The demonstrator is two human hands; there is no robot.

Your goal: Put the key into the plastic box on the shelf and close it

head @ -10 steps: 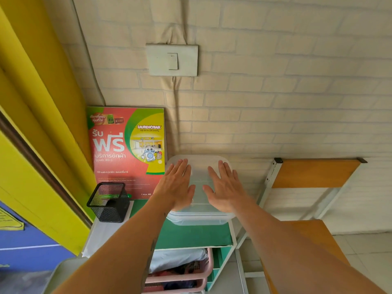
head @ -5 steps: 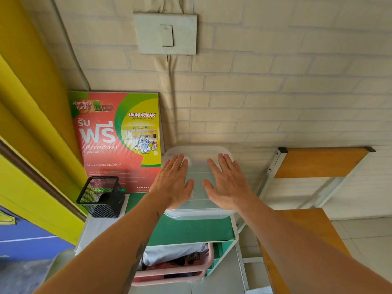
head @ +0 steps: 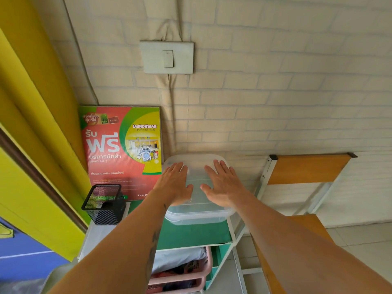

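Observation:
A clear plastic box (head: 198,215) with its translucent lid on stands on the green top of the shelf (head: 191,235), against the brick wall. My left hand (head: 175,184) lies flat, palm down, on the left half of the lid. My right hand (head: 222,184) lies flat on the right half, fingers spread toward the wall. Neither hand grips anything. The key is not visible; the frosted lid and my hands hide the inside of the box.
A red and green laundry sign (head: 122,151) leans on the wall left of the box. A black mesh pen holder (head: 104,205) stands at the shelf's left. A pink basket (head: 182,272) sits below. A wooden chair (head: 305,187) stands to the right. A light switch (head: 167,57) is above.
Both hands stay flat on the lid in nearly the same spots. The camera tilted, so the scene shifted in the frame. The box has not moved.

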